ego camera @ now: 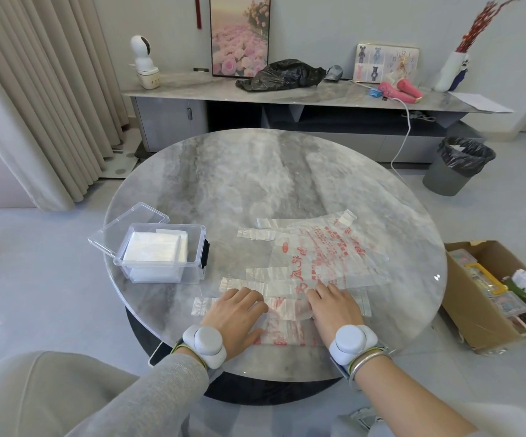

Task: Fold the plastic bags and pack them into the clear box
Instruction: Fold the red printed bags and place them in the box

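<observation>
Left hand [235, 313] and right hand [334, 307], fingers straight, press a clear red-printed plastic bag [287, 315] flat on the round grey marble table [255, 171]; open clear plastic box [161, 257] at left.

Bright even daylight, soft shadows, curved edges

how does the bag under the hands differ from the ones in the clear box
The red-printed bag lies spread flat on the table; the folded bags sit as compact squares in the clear box. The printed bag is see-through; the folded ones look white. Both are plastic.
</observation>
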The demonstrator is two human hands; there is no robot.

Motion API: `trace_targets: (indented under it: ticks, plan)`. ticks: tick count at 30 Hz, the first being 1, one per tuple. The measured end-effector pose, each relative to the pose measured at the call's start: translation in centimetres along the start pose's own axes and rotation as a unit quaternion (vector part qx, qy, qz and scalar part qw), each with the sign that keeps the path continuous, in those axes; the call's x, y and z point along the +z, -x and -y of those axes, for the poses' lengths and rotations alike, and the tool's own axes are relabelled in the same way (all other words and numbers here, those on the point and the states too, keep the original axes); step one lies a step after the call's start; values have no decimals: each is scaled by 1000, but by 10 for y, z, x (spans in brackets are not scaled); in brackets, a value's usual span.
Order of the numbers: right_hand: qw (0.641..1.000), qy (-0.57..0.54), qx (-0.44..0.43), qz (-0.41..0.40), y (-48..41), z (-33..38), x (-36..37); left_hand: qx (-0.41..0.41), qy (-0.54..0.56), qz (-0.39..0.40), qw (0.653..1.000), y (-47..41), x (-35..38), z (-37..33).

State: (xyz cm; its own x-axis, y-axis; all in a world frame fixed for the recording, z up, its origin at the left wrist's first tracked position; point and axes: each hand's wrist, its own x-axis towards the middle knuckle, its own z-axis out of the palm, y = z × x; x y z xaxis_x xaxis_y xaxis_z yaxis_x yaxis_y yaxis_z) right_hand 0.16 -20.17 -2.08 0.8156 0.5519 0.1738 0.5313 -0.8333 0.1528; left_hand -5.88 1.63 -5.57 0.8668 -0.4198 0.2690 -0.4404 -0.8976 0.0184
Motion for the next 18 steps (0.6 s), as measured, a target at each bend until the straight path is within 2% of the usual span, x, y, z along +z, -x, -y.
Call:
trace_targets:
  ticks: [7,13,15,17,18]
  plan:
    - [996,-6,38,80,-3,-2,-5,2,-9,-17,1000,0,2,0]
    - [995,-10,48,87,-3,-13,6,1,-8,-24,1000,0,2,-1]
    - [995,19,50,88,-3,-13,0,4,-10,-25,1000,-1,3,-1]
    - [990,23,58,128,-1,-13,-4,5,-9,-26,1000,0,3,-1]
    - [990,20,73,122,-1,-14,-2,4,-8,-26,1000,-1,3,-1]
